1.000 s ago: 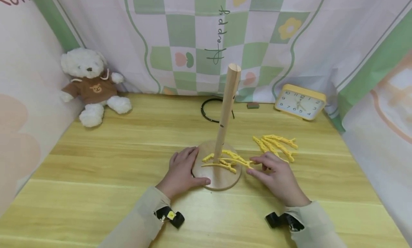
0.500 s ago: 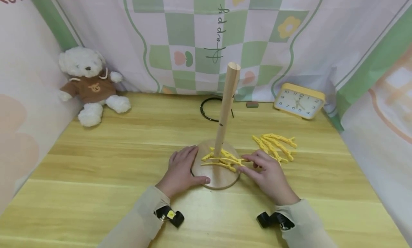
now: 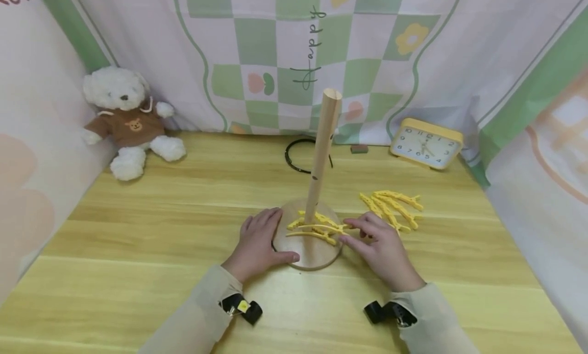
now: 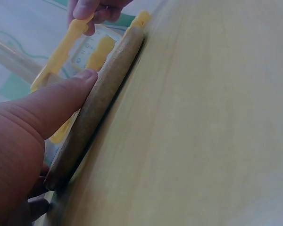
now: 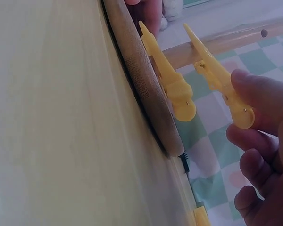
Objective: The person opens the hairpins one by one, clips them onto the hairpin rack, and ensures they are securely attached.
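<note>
A wood-grain table [image 3: 161, 221] fills the lower frame. At centre stands a wooden stand [image 3: 323, 145], its drilled post upright on a round base. The person's left hand [image 3: 257, 244], left of centre, grips the base's rim, thumb on top, fingers round the edge. The right hand [image 3: 381, 247], right of centre, pinches one yellow alligator clip [image 5: 214, 73] by its tail, tip toward the post and apart from the clips [image 5: 166, 75] on the base; whether it touches the post I cannot tell. More yellow clips [image 3: 398, 210] lie right of the stand.

The step in hand looks like adding this clip to those around the post. The next move probably calls for lowering it without nudging them, then loosening the pinch, the base kept steady.
</note>
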`<state>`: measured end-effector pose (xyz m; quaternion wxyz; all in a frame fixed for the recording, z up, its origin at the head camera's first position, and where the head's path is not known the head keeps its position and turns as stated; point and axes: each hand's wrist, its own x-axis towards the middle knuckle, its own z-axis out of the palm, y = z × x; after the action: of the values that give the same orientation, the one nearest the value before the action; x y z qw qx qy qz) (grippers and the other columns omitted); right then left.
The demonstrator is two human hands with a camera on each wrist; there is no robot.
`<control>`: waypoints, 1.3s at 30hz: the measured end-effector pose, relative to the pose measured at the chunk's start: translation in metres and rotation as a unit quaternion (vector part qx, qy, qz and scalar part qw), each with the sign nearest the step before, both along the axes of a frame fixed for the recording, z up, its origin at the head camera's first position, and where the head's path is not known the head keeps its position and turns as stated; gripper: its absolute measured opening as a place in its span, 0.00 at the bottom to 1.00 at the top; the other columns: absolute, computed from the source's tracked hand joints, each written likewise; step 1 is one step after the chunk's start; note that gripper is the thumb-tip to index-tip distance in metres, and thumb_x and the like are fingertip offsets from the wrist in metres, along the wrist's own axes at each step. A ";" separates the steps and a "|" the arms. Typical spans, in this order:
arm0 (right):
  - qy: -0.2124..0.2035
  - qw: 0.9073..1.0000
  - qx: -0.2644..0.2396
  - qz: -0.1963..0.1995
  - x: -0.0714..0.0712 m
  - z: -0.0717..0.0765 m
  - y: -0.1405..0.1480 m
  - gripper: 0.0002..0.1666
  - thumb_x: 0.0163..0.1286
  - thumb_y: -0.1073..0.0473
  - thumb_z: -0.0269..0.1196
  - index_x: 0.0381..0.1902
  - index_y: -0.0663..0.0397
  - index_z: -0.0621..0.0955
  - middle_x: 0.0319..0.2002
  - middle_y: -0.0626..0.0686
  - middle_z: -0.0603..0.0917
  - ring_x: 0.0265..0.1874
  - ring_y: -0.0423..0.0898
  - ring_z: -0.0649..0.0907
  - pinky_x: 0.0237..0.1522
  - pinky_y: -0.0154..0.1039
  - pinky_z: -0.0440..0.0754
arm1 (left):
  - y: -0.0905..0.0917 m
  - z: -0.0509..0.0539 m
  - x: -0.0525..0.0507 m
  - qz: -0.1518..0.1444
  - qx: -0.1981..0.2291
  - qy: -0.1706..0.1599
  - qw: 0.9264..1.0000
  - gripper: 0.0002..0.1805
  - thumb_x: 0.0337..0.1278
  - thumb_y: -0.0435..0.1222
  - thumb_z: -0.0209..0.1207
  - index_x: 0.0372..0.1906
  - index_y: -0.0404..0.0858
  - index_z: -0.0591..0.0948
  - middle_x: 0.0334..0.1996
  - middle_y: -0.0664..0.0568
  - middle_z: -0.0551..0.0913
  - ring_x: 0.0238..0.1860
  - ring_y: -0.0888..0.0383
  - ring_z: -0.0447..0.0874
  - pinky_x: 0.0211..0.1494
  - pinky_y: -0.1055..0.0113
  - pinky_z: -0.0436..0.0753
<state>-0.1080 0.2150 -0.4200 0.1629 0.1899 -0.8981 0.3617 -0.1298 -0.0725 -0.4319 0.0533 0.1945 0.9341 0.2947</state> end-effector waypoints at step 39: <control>-0.014 1.000 -0.011 0.004 -0.001 0.002 -0.025 0.22 0.61 0.59 0.74 0.52 0.60 0.86 0.40 0.49 0.83 0.34 0.40 0.79 0.31 0.38 0.80 | 0.000 0.002 0.000 0.000 -0.009 0.002 1.000 0.62 0.43 0.62 0.72 0.77 0.33 0.59 0.76 0.43 0.60 0.77 0.45 0.52 0.77 0.40 0.45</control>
<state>-0.1091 0.1901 -0.4182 0.1510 0.1871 -0.8954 0.3747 -0.1302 -0.0723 -0.4303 0.0533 0.1947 0.9368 0.2858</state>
